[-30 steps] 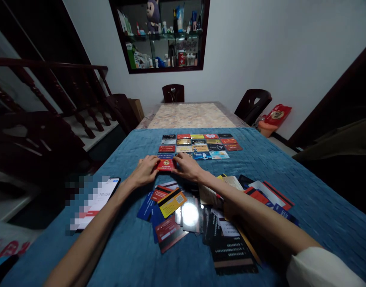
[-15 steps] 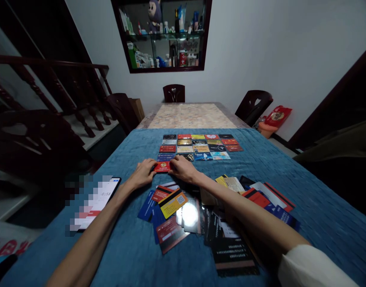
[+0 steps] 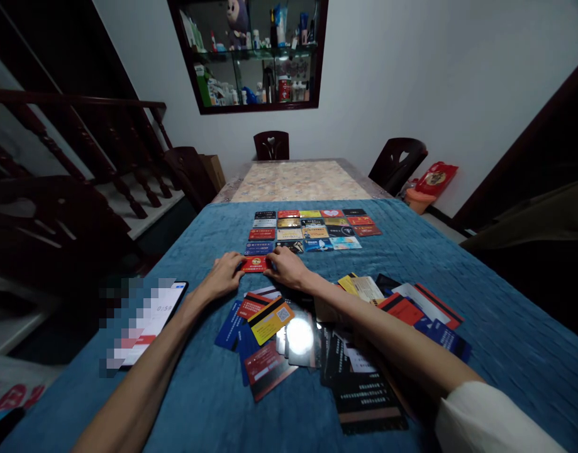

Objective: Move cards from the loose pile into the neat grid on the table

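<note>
A red card [image 3: 255,264] with a gold emblem lies at the near left corner of a grid of cards laid in rows. My left hand [image 3: 225,274] pinches its left edge, and my right hand [image 3: 287,267] grips the right edge. Just beyond it lies a blue card [image 3: 259,249], beside a black patterned card [image 3: 289,247]. Closer to me spreads a loose pile of overlapping cards, among them a yellow card [image 3: 270,319] with a QR code and a dark red card [image 3: 270,370]. My right forearm passes over part of this pile and hides some of it.
A phone [image 3: 156,321] showing a timer lies left of my left forearm on the blue tablecloth [image 3: 194,390]. Dark wooden chairs [image 3: 399,165] stand around the table. A red bag [image 3: 436,179] sits on an orange bin at the right.
Both hands stay on the red card, which shows hardly any movement against the grid. The whole view has shifted slightly. The phone's timer has gone from 0:58 to 0:59.
</note>
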